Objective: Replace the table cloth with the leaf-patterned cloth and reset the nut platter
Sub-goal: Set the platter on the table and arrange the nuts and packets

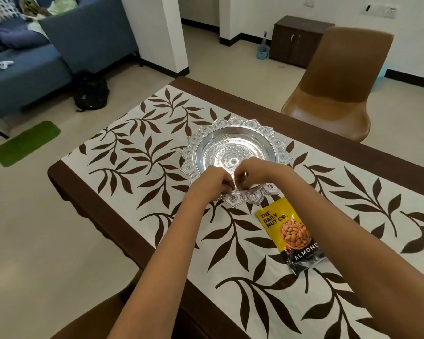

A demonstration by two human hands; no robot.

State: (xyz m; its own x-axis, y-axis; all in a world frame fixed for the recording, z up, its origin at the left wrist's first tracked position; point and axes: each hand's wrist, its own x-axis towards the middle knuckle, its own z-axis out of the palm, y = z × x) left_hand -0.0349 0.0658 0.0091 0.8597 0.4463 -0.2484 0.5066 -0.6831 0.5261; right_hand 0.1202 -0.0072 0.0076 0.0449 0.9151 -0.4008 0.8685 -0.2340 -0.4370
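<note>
The leaf-patterned cloth [132,155] lies spread over the dark wooden table [304,118], and the silver platter [233,123] stands on it toward the far end, its bowl bare. Both hands meet over the platter's rim at 6 o'clock: the left hand [213,182] and the right hand [252,171] have their fingers curled tightly inward, knuckles nearly touching, the fingertips turned down and hidden (whether they pinch something small between them or grip the rim itself, I cannot tell). A yellow-and-black almond packet [291,236] lies flat on the cloth at 5 o'clock from the platter, just beside its rim and partly under the right forearm. A brown chair [340,89] stands at 1 o'clock beyond the table
</note>
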